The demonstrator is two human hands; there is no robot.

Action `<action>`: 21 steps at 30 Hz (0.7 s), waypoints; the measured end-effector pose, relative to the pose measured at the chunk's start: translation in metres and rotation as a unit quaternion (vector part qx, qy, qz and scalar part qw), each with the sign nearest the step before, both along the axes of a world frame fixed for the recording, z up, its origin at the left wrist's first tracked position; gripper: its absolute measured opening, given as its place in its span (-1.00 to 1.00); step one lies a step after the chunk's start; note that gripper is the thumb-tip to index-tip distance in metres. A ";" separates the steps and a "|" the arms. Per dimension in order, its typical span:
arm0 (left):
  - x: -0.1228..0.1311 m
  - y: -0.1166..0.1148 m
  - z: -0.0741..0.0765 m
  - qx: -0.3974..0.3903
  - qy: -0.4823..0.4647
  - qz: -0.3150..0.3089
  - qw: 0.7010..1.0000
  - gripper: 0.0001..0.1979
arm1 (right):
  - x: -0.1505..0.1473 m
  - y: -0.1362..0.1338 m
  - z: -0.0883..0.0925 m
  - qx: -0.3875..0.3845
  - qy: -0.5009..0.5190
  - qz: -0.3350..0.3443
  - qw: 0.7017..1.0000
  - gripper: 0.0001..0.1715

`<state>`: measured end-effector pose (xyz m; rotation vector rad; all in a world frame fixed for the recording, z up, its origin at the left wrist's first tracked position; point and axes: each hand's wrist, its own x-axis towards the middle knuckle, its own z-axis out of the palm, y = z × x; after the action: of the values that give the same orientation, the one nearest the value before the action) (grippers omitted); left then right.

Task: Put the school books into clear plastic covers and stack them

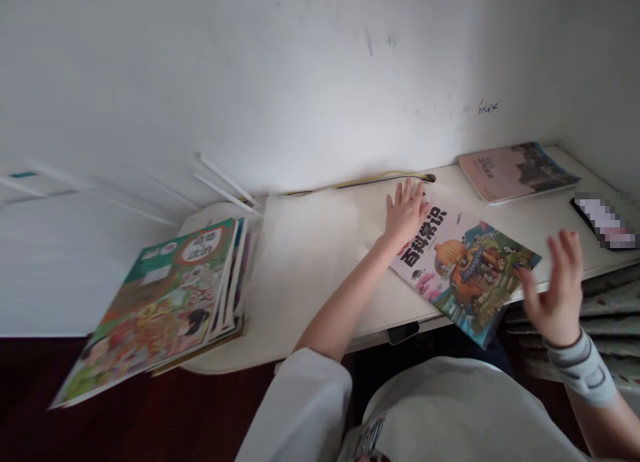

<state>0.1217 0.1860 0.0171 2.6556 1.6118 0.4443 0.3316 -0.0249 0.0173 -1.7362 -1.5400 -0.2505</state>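
A pink picture book (475, 269) with a gourd-shaped house on its cover lies askew on the white desk, one corner jutting past the front edge. My left hand (406, 212) rests with fingers spread on the book's upper left part, near the big black title. Raised beside the book's right corner is my right hand (557, 292), fingers apart and slightly blurred, with nothing in it. A grey band wraps the right wrist.
A stack of books (165, 295) overhangs the desk's left end. Another pink book (515, 172) lies at the back right, near a phone (603, 219). A yellow cable (370, 179) runs along the wall. Patterned cushion-like layers (600, 309) sit below on the right.
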 end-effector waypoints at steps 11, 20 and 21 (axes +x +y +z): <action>0.001 -0.016 -0.014 -0.074 0.043 -0.052 0.995 -0.28 | -0.011 0.036 -0.041 -0.193 -0.278 0.078 0.938 -0.21; -0.003 -0.005 -0.023 -0.056 -0.005 0.003 0.998 -0.34 | 0.008 0.033 -0.040 -0.186 -0.190 0.015 0.964 -0.30; -0.005 -0.001 -0.021 -0.050 -0.035 0.025 0.998 -0.35 | 0.013 0.034 -0.038 -0.174 -0.171 0.002 0.970 -0.30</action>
<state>0.1169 0.1846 -0.0041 2.5037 1.6382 0.4402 0.3443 0.0091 -0.0203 -2.0405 -1.9274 -0.3042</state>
